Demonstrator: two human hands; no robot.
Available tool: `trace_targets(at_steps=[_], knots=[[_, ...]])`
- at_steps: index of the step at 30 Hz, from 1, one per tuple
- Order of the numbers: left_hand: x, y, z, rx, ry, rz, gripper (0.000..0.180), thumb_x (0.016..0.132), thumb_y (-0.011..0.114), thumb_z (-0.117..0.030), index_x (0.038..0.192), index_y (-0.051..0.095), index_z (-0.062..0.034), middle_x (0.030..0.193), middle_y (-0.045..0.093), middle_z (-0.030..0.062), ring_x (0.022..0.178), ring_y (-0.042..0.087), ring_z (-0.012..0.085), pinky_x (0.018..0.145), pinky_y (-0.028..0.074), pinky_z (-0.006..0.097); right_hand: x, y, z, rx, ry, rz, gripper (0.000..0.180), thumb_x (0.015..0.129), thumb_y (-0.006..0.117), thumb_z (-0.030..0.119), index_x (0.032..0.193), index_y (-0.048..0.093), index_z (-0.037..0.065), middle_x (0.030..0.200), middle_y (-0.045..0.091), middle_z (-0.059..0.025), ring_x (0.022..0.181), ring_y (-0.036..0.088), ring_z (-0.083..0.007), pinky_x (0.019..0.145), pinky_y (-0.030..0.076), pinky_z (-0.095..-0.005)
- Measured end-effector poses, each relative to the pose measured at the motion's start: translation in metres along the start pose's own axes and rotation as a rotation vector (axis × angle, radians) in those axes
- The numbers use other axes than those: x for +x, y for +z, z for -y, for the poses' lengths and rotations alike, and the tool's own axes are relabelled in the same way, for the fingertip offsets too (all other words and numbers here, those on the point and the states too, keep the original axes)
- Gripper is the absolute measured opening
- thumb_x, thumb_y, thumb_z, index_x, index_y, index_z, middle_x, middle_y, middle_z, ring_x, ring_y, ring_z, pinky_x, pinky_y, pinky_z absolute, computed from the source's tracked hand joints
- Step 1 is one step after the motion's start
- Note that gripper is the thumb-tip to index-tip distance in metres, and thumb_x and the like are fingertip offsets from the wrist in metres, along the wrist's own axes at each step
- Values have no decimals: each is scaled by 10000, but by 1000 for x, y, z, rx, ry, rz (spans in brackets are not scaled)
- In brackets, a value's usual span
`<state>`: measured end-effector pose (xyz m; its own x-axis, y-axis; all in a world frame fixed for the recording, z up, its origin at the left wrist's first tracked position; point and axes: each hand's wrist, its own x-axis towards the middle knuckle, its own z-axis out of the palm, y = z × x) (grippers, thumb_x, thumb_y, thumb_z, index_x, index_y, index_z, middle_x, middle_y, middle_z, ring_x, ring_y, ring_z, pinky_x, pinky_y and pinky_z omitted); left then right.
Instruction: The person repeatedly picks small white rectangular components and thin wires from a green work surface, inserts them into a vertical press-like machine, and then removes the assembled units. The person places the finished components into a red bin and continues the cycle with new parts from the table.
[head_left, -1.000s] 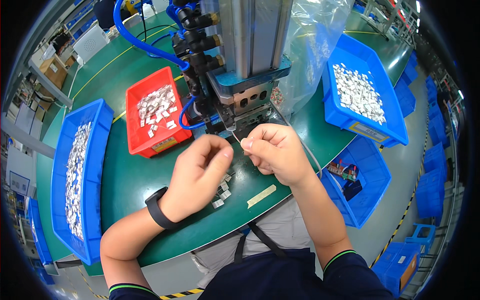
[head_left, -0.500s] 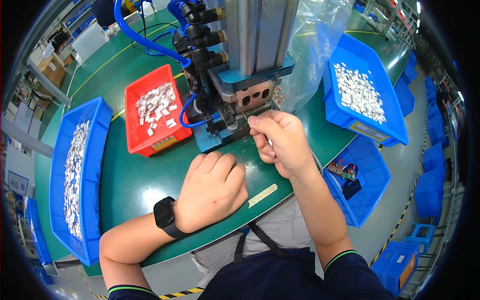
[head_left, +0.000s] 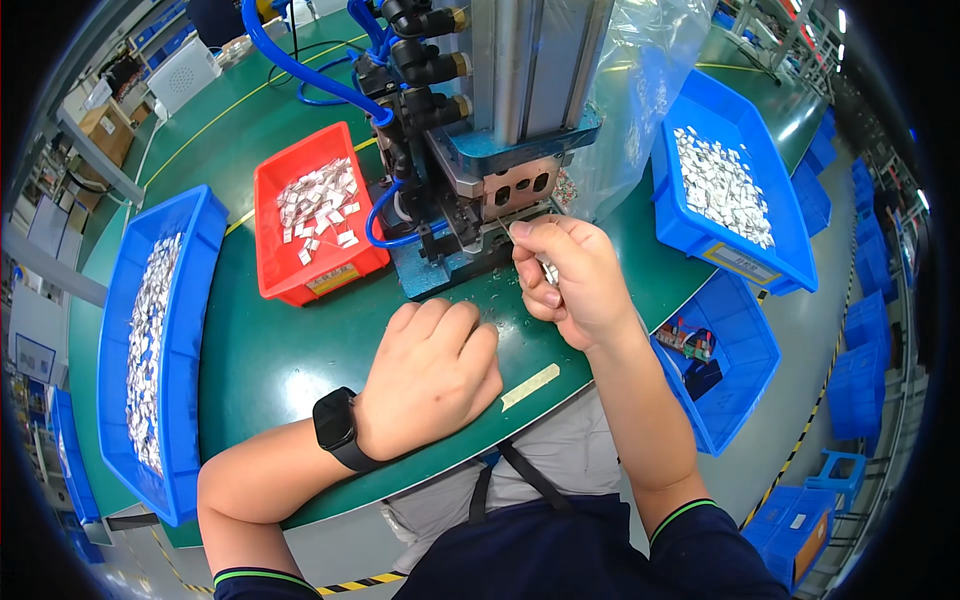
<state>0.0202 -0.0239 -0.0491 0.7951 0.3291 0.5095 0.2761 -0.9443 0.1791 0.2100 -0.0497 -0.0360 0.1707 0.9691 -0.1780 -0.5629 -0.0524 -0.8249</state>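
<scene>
My right hand [head_left: 572, 280] is closed in front of the press, thumb and forefinger pinched at the tooling's front edge. Small white pieces [head_left: 547, 269] show between its curled fingers; what sits in the pinch itself is too small to name. The bench press [head_left: 515, 190] has a metal block with dark holes above a blue base [head_left: 425, 275]. My left hand [head_left: 428, 372], below a black wristwatch [head_left: 335, 418], rests on the green table [head_left: 270, 370] in a loose fist, back upward. Its fingertips are tucked out of sight, so anything inside is hidden.
Small white pieces fill a red bin [head_left: 285, 278] left of the press, a long blue bin [head_left: 195, 300] farther left and a blue bin [head_left: 668, 195] at right. Another blue bin [head_left: 745, 385] sits below the table edge. Blue air hoses [head_left: 300, 70] loop beside the press; clear plastic [head_left: 625, 130] hangs behind.
The whole view has shifted slightly. White pieces show more plainly inside my right hand, which stays pinched at the press. My left hand keeps its place on the table.
</scene>
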Motion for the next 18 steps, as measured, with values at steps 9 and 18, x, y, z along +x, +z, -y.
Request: trace_targets(at_steps=[9, 18], knots=[[0, -2, -2, 6, -8, -1, 225, 668, 701, -70, 867, 602, -35, 889, 576, 103, 786, 564, 281, 715, 440, 390, -1, 1, 0, 5, 3, -2, 218, 885, 663, 171, 761, 566, 20, 597, 516, -3, 406, 372, -40, 343, 238, -209], [1, -1, -2, 15, -3, 2, 222, 676, 705, -82, 867, 602, -36, 889, 577, 102, 794, 564, 279, 717, 438, 389, 0, 1, -1, 1, -7, -27, 201, 882, 665, 152, 766, 569, 18, 594, 517, -3, 402, 372, -41, 338, 240, -211]])
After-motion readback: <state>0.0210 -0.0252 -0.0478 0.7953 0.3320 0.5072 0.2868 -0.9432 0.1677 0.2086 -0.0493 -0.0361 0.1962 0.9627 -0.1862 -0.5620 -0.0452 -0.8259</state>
